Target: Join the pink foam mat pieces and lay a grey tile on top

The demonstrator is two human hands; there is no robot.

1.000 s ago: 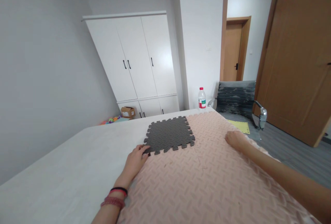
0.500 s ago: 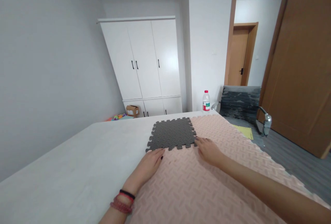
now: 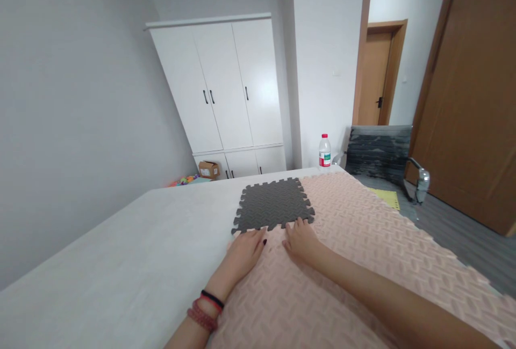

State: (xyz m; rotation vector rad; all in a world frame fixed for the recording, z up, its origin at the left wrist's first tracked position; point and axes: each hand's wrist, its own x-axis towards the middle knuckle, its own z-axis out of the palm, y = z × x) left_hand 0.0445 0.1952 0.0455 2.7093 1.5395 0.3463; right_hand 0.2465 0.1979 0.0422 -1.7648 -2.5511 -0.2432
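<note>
the grey foam tile (image 3: pixel 274 204) lies flat on the white bed (image 3: pixel 121 263), its near toothed edge meeting the big pink foam mat (image 3: pixel 363 252) and its right edge against the same mat. the left hand (image 3: pixel 244 247) rests palm down just below the tile's near left corner, fingers spread flat and holding nothing. the right hand (image 3: pixel 301 239) lies beside it, fingers flat too, tips touching the tile's near edge, nothing gripped. pressing unevenly here could leave some teeth riding on top of the pink mat, or shove the tile away across the smooth bed. half a second ago the right hand sat further right of the tile's corner; it has since slid left, closer to the left hand.
</note>
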